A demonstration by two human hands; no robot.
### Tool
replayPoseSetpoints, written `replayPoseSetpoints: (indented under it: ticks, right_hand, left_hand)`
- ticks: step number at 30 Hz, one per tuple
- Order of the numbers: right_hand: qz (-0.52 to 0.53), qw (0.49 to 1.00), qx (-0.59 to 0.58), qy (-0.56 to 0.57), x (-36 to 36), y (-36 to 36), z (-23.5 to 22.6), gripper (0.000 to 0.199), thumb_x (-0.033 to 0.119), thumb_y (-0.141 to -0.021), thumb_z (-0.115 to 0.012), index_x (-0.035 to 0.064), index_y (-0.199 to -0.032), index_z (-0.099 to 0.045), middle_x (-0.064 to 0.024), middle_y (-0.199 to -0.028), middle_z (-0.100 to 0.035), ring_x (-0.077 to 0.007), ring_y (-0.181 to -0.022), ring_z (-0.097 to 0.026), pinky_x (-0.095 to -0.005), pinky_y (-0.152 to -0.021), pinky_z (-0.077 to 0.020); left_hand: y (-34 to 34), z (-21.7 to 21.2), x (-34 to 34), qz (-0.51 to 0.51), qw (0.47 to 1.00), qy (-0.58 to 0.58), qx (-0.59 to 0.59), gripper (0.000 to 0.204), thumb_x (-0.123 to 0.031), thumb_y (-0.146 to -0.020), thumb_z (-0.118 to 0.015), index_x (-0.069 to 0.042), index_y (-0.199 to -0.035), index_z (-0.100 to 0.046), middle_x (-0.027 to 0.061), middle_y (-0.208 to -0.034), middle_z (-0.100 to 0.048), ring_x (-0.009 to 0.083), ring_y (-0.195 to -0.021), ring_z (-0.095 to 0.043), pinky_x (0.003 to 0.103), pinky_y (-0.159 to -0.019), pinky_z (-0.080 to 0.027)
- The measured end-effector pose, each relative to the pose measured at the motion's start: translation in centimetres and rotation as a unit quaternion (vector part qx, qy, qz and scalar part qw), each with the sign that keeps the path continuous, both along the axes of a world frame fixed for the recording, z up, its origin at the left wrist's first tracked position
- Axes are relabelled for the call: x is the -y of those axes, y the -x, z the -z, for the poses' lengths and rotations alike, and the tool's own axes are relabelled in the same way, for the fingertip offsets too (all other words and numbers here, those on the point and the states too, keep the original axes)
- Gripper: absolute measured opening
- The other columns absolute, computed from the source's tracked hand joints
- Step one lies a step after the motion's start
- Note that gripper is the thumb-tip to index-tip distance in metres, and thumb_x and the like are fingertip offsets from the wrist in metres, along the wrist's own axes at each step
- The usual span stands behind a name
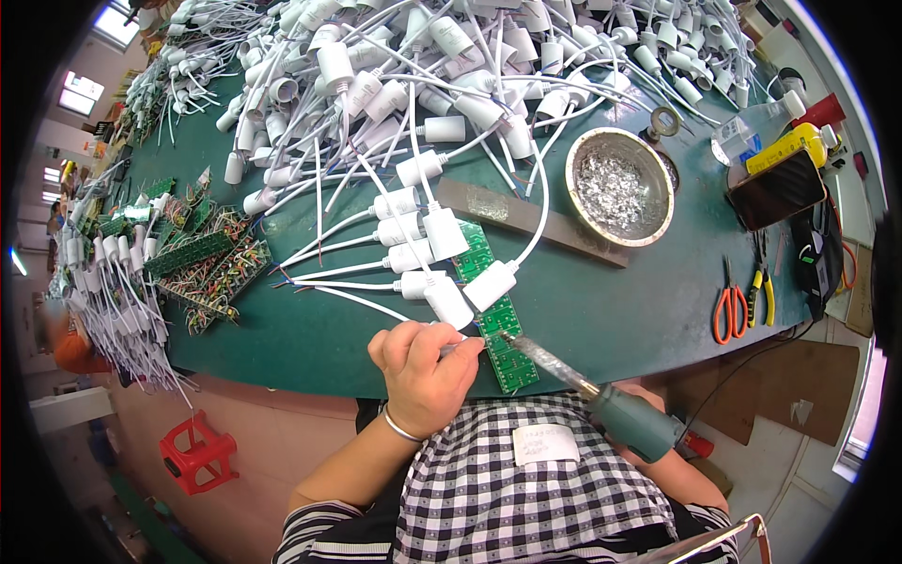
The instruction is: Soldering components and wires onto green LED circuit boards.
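Observation:
A narrow green circuit board [517,368] lies near the table's front edge, with several white lamp sockets [447,299] on cables resting over and beside it. My left hand [427,367] is closed at the board's left edge, thumb and fingers pinched on what looks like a thin wire [448,350]. Over the board's right side reaches a soldering iron [636,420] with a green handle, its tip at the board's surface close to my left fingertips. My right hand [648,395] is behind the handle and grips it; most of its fingers are hidden.
A large heap of white sockets [451,38] covers the back. Circuit boards [211,268] are piled at left. Beyond my board lie a dark flat bar [531,224] and a bowl [575,188] of silvery scraps. Orange-handled scissors [730,310], pliers [763,296] and a phone [775,191] lie right.

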State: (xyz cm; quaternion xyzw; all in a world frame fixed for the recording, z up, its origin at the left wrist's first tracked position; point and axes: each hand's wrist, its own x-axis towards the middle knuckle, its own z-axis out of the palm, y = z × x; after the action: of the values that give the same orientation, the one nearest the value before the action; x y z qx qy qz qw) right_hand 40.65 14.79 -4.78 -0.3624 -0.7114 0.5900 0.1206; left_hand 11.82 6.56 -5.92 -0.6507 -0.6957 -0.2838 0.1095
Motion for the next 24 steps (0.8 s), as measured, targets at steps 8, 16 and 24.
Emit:
replayPoseSetpoints:
  ticks: [8, 16, 24]
  right_hand:
    - [0.06, 0.992, -0.05, -0.096, 0.5, 0.9, 0.3, 0.018, 0.016, -0.075, -0.062, 0.0016, -0.087, -0.063, -0.008, -0.075, -0.067, -0.0233, -0.073, -0.065, -0.0353, -0.074, -0.0519]
    - [0.034, 0.988, -0.112, -0.102, 0.5, 0.1, 1.2, 0.03, 0.016, -0.082, -0.071, -0.0013, -0.105, -0.063, -0.0104, -0.095, -0.068, -0.0226, -0.082, -0.067, -0.0282, -0.074, -0.0525]
    - [0.055, 0.986, -0.119, -0.104, 0.2, 1.1, 0.4, 0.022, 0.008, -0.07, -0.061, 0.0017, -0.091, -0.062, -0.0083, -0.076, -0.068, -0.0238, -0.073, -0.064, -0.0357, -0.075, -0.0519]
  left_hand:
    - [0.0, 0.0, -0.1, -0.003, 1.0, -0.002, -0.001, 0.024, -0.009, -0.061, -0.077, -0.02, -0.081, -0.072, -0.0043, -0.093, -0.052, 0.0218, -0.099, -0.044, 0.039, -0.085, -0.03]
    - [0.3, -0.1, 0.0, 0.038, 0.998, 0.006, 0.054, 0.027, -0.005, -0.061, -0.079, -0.013, -0.085, -0.07, 0.0001, -0.093, -0.053, 0.0245, -0.092, -0.05, 0.039, -0.08, -0.038]
    - [1.0, -0.5, 0.0, 0.082, 0.99, 0.008, 0.118, 0.025, -0.001, -0.063, -0.078, -0.01, -0.082, -0.065, 0.0045, -0.091, -0.054, 0.0274, -0.087, -0.053, 0.037, -0.075, -0.044]
